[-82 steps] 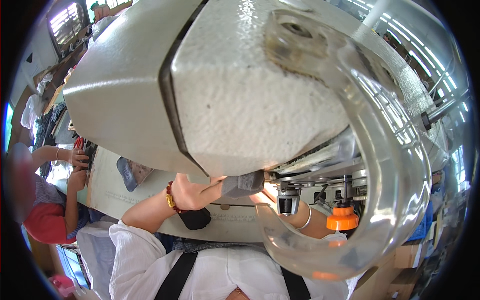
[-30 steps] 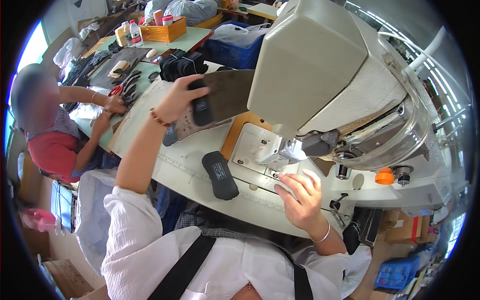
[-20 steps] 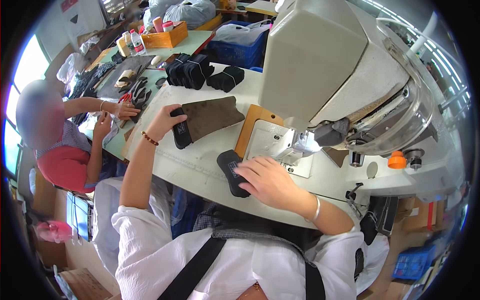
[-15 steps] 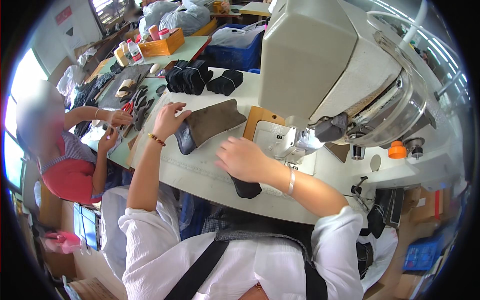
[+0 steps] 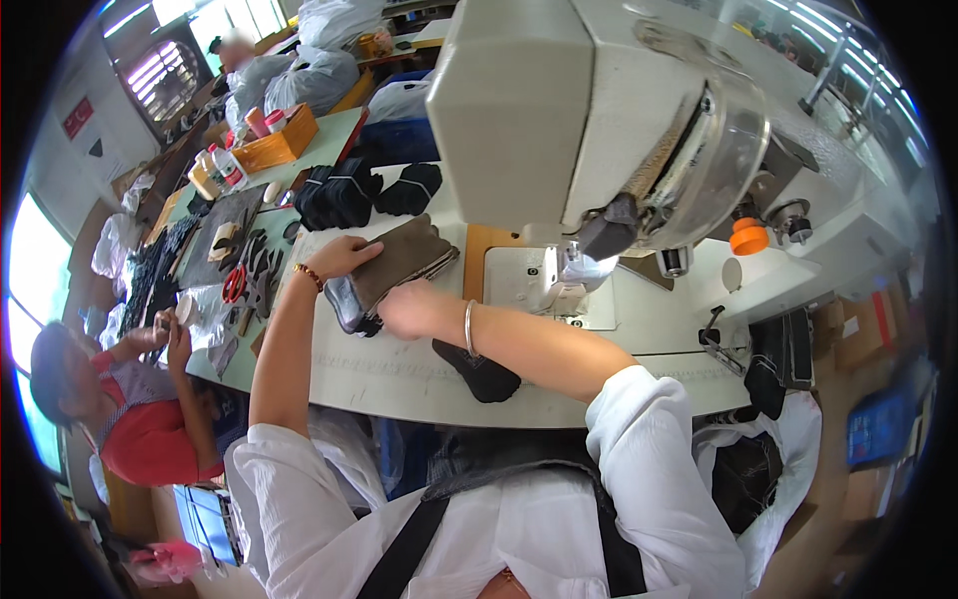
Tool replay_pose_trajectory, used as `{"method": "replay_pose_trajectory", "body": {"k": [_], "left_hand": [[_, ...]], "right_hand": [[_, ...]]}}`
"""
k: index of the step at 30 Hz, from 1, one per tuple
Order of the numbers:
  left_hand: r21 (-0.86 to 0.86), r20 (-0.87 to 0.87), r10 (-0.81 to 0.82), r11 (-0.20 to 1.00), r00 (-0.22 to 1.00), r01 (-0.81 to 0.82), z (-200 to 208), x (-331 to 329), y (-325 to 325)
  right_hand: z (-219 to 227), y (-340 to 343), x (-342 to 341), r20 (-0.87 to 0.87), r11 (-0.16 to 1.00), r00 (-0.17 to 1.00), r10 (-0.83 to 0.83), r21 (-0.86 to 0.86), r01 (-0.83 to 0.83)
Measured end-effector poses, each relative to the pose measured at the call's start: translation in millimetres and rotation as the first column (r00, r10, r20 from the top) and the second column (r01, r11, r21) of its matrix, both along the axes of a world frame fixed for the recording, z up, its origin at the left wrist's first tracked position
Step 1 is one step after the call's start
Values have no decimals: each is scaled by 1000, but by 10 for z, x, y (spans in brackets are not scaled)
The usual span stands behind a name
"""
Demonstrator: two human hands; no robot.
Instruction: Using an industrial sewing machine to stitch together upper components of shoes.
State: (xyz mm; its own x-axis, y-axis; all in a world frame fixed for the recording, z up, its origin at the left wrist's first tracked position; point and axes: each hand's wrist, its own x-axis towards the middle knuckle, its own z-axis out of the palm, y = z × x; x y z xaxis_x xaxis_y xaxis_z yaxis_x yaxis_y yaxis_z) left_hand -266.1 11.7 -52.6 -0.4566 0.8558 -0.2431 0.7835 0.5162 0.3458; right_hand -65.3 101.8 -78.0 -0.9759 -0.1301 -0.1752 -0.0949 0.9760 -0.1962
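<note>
A stack of brown, flat-cut pieces [image 5: 414, 250] lies on the white sewing table, its layered edges showing on the near right side. My left hand [image 5: 344, 257] grips the stack's left end, thumb on top. My right hand [image 5: 417, 309] is at the near edge of the stack; its fingers are blurred and partly hidden. A shiny dark piece [image 5: 343, 303] pokes out at the stack's lower left. Below my right wrist lies a black, rounded piece [image 5: 481, 379]. To the right stands a large sewing machine [image 5: 519, 120], its needle area [image 5: 569, 285] beyond my right forearm.
Tied black bundles [image 5: 339, 193] sit at the table's far side. On the left, a green side table [image 5: 344, 130] carries red-handled scissors [image 5: 235, 285], bottles and a wooden box [image 5: 279, 140]. A co-worker in red [image 5: 160, 439] sits there. A white bag [image 5: 798, 449] hangs at the right.
My right hand has moved left from beside the black piece to the brown stack. The stack shows more separated edges. My view has turned, and the co-worker's hands have come together.
</note>
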Motion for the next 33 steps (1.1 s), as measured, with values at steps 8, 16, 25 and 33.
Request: {"method": "replay_pose_trajectory", "body": {"k": [8,16,25,33], "left_hand": [[285,53,206,935,977,-213,-250,-235,-201],[560,544,437,446,716,-698,-984,373,-820],[634,321,526,498,787,-591,-984,710,-527],[743,-360,595,649,719,-165,-845,818,-498]], "right_hand": [[116,380,219,0,981,983,-182,68,181],[-275,807,194,-642,828,649,-408,39,559],[-637,971,-122,-445,891,772,-453,-194,411],[-504,764,103,-632,894,669,-390,-87,439]]}}
